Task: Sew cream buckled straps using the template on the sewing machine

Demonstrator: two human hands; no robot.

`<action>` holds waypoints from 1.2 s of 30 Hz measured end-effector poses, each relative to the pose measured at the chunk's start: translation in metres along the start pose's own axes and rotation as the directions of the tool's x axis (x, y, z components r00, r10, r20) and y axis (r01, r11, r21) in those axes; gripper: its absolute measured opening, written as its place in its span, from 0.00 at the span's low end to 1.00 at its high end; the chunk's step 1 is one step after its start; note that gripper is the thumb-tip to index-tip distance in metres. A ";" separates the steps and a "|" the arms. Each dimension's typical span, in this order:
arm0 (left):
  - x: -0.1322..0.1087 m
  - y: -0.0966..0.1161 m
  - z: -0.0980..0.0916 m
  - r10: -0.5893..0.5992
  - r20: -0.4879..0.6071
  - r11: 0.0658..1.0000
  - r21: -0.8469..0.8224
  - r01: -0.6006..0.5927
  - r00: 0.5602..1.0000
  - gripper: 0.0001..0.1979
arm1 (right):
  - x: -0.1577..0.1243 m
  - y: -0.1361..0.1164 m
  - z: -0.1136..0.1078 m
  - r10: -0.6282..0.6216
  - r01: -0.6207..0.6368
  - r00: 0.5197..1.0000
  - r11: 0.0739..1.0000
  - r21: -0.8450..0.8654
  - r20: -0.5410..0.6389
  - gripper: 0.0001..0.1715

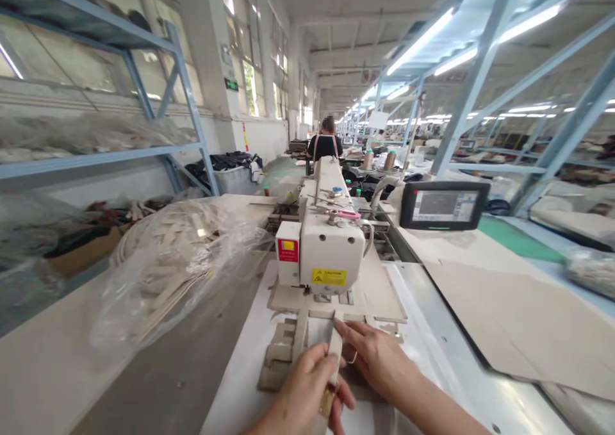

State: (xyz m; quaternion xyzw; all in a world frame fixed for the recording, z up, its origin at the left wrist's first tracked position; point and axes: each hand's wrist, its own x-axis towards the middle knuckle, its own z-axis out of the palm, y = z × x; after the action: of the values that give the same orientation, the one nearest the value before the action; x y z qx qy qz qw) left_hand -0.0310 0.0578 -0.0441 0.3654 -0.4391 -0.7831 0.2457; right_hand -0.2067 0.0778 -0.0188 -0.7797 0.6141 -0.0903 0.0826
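Beige strap (336, 344) is grasped by the left hand (313, 377) at the template (278, 353), before the sewing head (331, 252) | far end is touched by the right hand (379, 357); its grip can't be told | strap could be skewed if unevenly pulled, fingers nipped if the template is shifted

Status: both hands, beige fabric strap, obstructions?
Left hand pinches beige fabric strap; right hand at its far end. Strap in front of white sewing-machine head. Transparent plastic bag off left, apart from both hands.
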 end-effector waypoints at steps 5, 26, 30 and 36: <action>0.017 0.010 0.014 -0.043 0.036 0.995 -0.084 0.046 0.998 0.26 | 0.028 0.012 0.006 0.088 -0.085 0.995 0.995 0.051 -0.054 0.34; 0.037 0.016 0.007 -0.085 0.123 0.981 -0.164 0.104 0.989 0.28 | 0.056 0.028 0.015 0.089 -0.092 0.996 0.988 -0.123 -0.032 0.21; 0.037 0.014 0.006 -0.093 0.097 0.979 -0.170 0.109 0.991 0.28 | 0.057 0.029 0.014 0.092 -0.096 0.995 0.985 -0.144 -0.036 0.22; 0.032 0.015 0.005 -0.060 0.073 0.980 -0.184 0.072 0.996 0.28 | 0.054 0.027 0.019 0.070 -0.080 0.995 0.983 -0.166 -0.064 0.24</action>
State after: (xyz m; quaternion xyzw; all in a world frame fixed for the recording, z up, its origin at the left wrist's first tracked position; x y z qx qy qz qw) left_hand -0.0534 0.0307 -0.0407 0.3287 -0.3594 -0.8404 0.2379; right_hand -0.2149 0.0197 -0.0410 -0.7571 0.6507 -0.0575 0.0016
